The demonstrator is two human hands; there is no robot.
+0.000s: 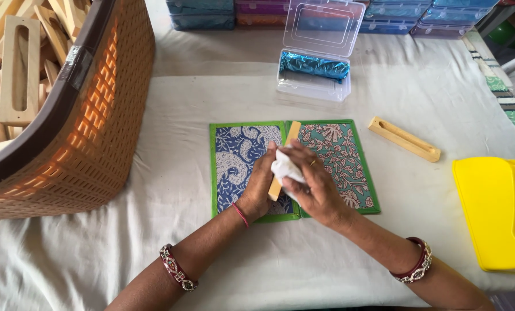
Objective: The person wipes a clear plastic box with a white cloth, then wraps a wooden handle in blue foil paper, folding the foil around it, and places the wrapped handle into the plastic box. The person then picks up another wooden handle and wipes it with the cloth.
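An opened folder with green borders lies flat on the white cloth, its left panel (pixel 234 158) printed blue and its right panel (pixel 344 155) teal with red flowers. A light wooden strip (pixel 291 135) runs along the spine between the panels. My left hand (pixel 259 187) presses on the blue panel and touches the strip's lower part. My right hand (pixel 318 184) holds a crumpled white cloth (pixel 284 168) against the strip.
A brown lattice basket (pixel 90 126) full of wooden pieces stands at the left. An open clear plastic box (pixel 315 69) holds a shiny blue roll. A slotted wooden piece (pixel 404 139) lies to the right, beside a yellow object (pixel 487 207). Stacked coloured boxes (pixel 257 11) line the back.
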